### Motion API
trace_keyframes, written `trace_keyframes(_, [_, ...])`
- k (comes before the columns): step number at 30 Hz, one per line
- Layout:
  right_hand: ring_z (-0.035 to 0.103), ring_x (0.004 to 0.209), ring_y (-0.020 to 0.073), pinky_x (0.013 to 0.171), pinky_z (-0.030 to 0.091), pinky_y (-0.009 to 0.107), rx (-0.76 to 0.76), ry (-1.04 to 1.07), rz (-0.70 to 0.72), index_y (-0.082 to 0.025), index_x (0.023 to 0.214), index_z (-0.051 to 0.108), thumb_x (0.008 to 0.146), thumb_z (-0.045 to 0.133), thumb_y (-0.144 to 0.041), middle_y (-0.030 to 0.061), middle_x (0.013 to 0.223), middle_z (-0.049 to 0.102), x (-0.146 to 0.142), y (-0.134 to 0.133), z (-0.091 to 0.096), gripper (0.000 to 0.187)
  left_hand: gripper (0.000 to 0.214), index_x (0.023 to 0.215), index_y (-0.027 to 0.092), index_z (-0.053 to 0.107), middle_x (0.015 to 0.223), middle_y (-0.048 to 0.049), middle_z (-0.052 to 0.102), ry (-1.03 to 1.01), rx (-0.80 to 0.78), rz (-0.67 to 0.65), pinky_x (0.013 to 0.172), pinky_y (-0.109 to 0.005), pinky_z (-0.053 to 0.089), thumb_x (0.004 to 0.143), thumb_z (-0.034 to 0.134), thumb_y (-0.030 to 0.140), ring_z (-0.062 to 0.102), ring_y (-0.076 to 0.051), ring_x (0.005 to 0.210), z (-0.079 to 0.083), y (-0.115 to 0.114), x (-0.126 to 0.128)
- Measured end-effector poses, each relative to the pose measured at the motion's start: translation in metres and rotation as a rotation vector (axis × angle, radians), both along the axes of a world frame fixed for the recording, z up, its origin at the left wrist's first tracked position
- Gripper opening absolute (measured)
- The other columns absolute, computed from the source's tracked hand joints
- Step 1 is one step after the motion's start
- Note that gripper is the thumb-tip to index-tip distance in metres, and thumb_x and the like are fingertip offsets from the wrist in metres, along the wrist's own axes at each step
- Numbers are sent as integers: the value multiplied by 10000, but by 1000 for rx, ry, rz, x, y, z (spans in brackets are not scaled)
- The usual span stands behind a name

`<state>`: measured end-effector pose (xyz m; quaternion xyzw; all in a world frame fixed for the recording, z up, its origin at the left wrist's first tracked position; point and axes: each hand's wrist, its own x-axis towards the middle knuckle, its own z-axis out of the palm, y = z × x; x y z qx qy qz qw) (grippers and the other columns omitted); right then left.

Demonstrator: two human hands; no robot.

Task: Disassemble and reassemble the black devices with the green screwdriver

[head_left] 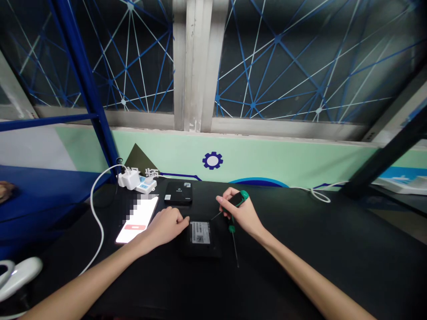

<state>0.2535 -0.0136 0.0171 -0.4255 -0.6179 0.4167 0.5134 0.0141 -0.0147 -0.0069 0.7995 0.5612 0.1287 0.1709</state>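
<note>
A flat black box (pixel 200 249) lies on the dark table in front of me, its white printed label (pixel 200 233) facing up. At the box's upper left corner is my left hand (pixel 167 225), fingers curled and the foremost fingertip pressed to the edge. My right hand (pixel 245 213) is closed around the green-and-black handle of a screwdriver (pixel 237 198). Its thin shaft slants down to the left, with the tip at the box's upper right corner. Partly under that hand lies a second screwdriver (pixel 235 243) with a green handle, pointing towards me.
Behind my left hand sits another black box (pixel 179 193). A phone with a lit screen (pixel 138 220) lies to the left, near a white power strip (pixel 145 184) with a plugged-in adapter (pixel 129 179). A white cable (pixel 94 202) loops along the left side.
</note>
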Motion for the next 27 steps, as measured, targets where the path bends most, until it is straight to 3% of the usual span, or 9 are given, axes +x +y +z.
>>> trace_keyframes(3, [545, 466, 111, 475, 466, 236, -42, 48, 27, -185, 748, 583, 618, 892, -459, -24, 563, 621, -5, 1, -4, 433, 614, 386, 205, 440, 417, 1, 509, 7, 5, -2, 548, -272, 307, 950, 445, 448, 565, -153, 463, 0, 0, 0])
trace_keyframes(6, [587, 516, 130, 524, 509, 261, -83, 107, 88, -169, 794, 640, 572, 921, -421, -16, 589, 636, -8, 3, -7, 438, 611, 392, 203, 446, 423, 2, 512, 6, -1, -2, 538, -274, 292, 952, 440, 446, 547, -143, 448, -1, 0, 0])
trace_keyframes(17, [639, 614, 136, 558, 518, 266, -52, 82, 216, -147, 997, 692, 788, 776, -451, 42, 774, 690, -5, 5, -13, 378, 616, 390, 199, 455, 423, -2, 499, 17, 8, -10, 541, -282, 282, 955, 439, 444, 533, -145, 446, 3, 0, 0])
trace_keyframes(23, [622, 577, 127, 547, 504, 257, -56, 144, 233, -187, 907, 586, 774, 794, -431, 21, 738, 700, -6, 8, -18, 348, 616, 392, 198, 458, 424, -7, 501, 12, 9, -19, 542, -287, 285, 958, 445, 442, 531, -149, 443, 1, 2, -1])
trace_keyframes(27, [619, 596, 127, 552, 499, 255, -91, 143, 243, -170, 949, 634, 765, 792, -390, 45, 788, 719, -4, 9, -19, 327, 618, 394, 199, 458, 420, 0, 494, 11, 12, -26, 547, -283, 286, 961, 435, 446, 532, -146, 444, 0, 2, -1])
